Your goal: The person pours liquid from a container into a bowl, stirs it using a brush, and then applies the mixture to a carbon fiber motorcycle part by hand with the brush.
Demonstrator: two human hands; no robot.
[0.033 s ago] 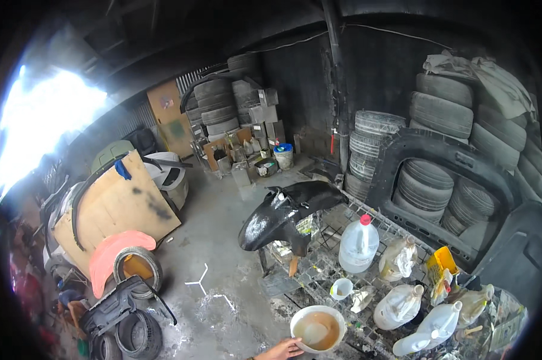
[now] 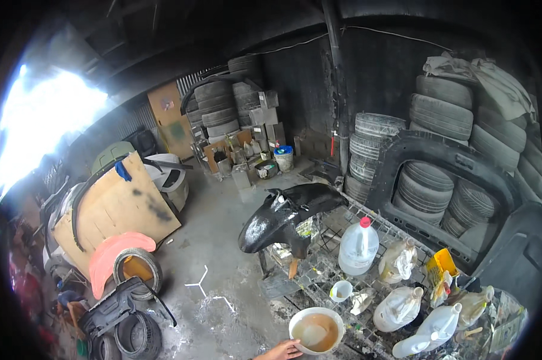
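My left hand [image 2: 285, 350] reaches in at the lower edge, fingers closed on the left rim of a white bowl [image 2: 340, 329]. Some brownish, cloudy liquid [image 2: 324, 336] lies in the bowl. My right hand is out of view. Just beyond the bowl, a small white cup [image 2: 341, 291] and a crumpled pale wad [image 2: 361, 302] rest on a stained wire-mesh table [image 2: 319, 264]. Farther back on it stands a large clear jug [image 2: 358, 249] with a red cap. A glossy black moulded panel [image 2: 271, 222] with a woven pattern lies across the table's far left end.
Several cloudy plastic bottles [image 2: 398, 308] and a yellow container [image 2: 442, 264] crowd the table's right side. Behind stands a black frame panel [image 2: 403, 144] before stacked tyres [image 2: 442, 114]. Leftward, a wooden board [image 2: 115, 204], a pink curved piece [image 2: 112, 255] and loose tyres [image 2: 138, 334] occupy the floor.
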